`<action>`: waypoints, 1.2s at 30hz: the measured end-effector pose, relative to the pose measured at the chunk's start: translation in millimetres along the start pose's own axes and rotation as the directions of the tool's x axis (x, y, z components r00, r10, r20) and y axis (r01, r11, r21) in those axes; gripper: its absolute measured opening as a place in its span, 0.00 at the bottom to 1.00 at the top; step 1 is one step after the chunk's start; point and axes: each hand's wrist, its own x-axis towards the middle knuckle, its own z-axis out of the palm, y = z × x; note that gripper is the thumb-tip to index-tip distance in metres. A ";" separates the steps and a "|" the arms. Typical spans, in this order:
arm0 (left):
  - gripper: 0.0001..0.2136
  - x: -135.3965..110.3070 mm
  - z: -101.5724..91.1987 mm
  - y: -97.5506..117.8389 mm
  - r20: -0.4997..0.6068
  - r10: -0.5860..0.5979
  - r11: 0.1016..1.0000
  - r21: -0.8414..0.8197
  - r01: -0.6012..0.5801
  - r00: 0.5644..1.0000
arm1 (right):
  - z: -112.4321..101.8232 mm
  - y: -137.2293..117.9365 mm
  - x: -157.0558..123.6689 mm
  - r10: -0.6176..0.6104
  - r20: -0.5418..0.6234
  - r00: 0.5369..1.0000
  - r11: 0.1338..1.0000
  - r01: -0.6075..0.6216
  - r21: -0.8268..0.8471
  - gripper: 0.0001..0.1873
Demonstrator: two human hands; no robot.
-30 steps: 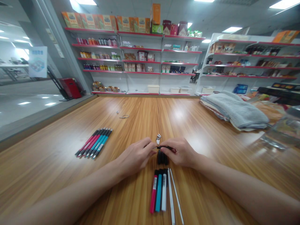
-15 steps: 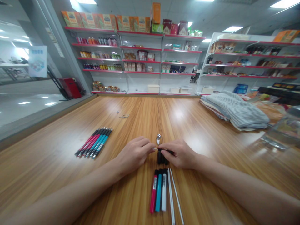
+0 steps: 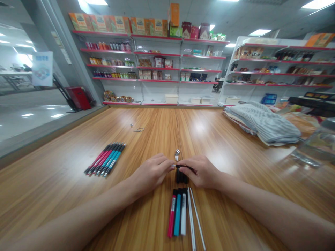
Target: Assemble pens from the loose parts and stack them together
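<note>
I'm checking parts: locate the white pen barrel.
In the head view, the white barrel lies low, right of centre, between the teal barrel and thin white rods.

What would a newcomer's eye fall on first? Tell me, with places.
The left hand and right hand nearly meet mid-picture over the wooden table, the right pinching a black pen part. Nearer the camera lie pink, teal and white pen barrels and slim white pen refills; pink and teal pens lie in a row to the left. Beyond, orange boxes line a top shelf.

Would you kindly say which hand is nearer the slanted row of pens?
The left hand: it is to the right of the pens, and the right hand is farther that way.
</note>
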 end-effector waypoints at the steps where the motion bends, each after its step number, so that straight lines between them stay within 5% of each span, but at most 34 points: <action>1: 0.09 0.2 -0.3 -0.1 0.007 0.005 1.000 0.003 -0.005 1.000 | -0.1 -0.4 0.0 -0.004 0.010 1.000 1.000 0.004 -0.003 0.12; 6: 0.10 0.2 -1.1 -0.1 0.031 0.032 0.999 -0.009 -0.032 0.999 | -0.3 -2.1 1.2 0.022 0.062 0.998 1.000 -0.021 -0.013 0.12; 22: 0.10 3.5 -2.4 2.9 -0.035 0.022 1.000 0.019 -0.021 0.999 | -3.0 -7.8 3.4 0.113 -0.021 0.993 0.989 -0.110 0.095 0.10; 28: 0.08 2.2 -2.0 2.6 -0.068 -0.001 1.000 -0.001 0.001 0.998 | -4.8 -3.0 1.8 0.066 -0.048 0.997 0.998 -0.066 -0.001 0.06; 33: 0.09 2.4 -3.9 4.0 -0.030 0.009 1.000 0.025 -0.008 1.000 | -3.0 -0.3 1.3 0.033 -0.010 0.999 0.995 -0.034 -0.091 0.16; 36: 0.08 3.2 -5.1 3.3 -0.023 0.018 0.999 0.048 -0.017 1.000 | -5.1 -3.3 2.4 0.069 0.016 0.998 0.995 -0.067 -0.079 0.13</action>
